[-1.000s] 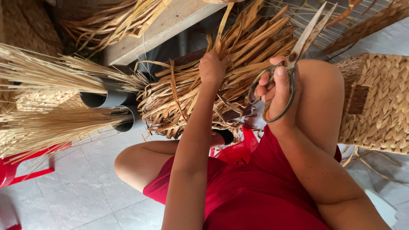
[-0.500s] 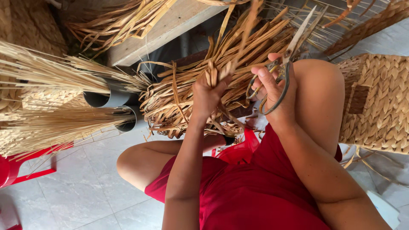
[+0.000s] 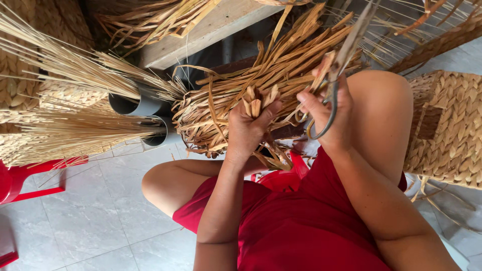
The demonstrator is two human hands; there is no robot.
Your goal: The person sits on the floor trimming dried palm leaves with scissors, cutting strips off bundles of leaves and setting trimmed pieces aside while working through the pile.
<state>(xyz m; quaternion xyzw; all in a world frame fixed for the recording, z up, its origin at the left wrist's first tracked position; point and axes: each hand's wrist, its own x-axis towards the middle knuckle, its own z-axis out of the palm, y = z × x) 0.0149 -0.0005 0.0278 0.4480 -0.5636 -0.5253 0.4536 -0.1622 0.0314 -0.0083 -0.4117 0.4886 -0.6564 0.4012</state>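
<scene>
A half-woven basket of flat straw strips (image 3: 236,95) lies across my lap, its loose ends fanning up and to the right. My left hand (image 3: 248,128) is closed around a small bunch of cut strip ends (image 3: 256,100) at the basket's rim. My right hand (image 3: 326,113) holds metal scissors (image 3: 336,75) by their loop handles, blades pointing up and right, right beside the strips. My bare knee (image 3: 381,100) rises behind that hand. I wear red clothing (image 3: 301,226).
Two grey pipes (image 3: 145,108) stuffed with thin straw stalks lie at the left. A finished woven basket (image 3: 447,130) stands at the right. A wooden plank (image 3: 211,30) runs above. Red plastic furniture (image 3: 20,180) sits at the lower left on grey floor tiles (image 3: 90,221).
My left hand has come down from higher among the strips and gathered a bunch of ends in its fist. The scissors have shifted slightly toward that bunch.
</scene>
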